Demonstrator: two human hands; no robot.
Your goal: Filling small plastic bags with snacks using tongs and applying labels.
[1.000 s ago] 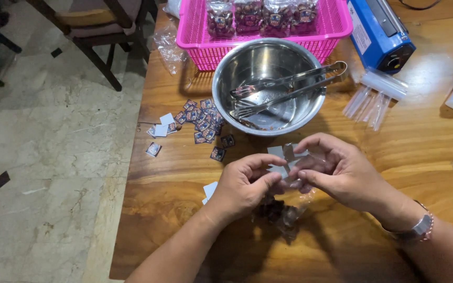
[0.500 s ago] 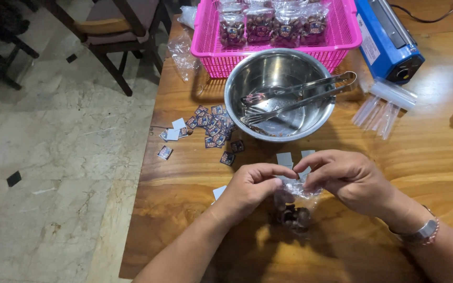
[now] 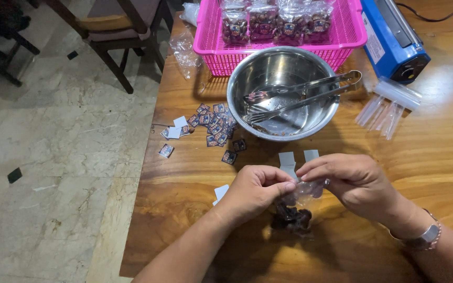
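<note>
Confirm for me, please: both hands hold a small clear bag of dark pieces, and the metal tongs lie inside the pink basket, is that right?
Not quite. In the head view the metal tongs lie in the steel bowl, not the pink basket. Both hands do hold the clear bag.

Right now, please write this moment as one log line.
left hand: pinches bag | right hand: pinches bag | bag: dark pieces inside | behind: bowl, tongs

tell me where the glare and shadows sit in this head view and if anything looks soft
Head view: bright glare off the varnished wooden table at the right and inside the round steel bowl; soft shadows fall under the left hand, the right hand and the small clear plastic bag of dark pieces they pinch; the bag itself looks slightly blurred.
</note>
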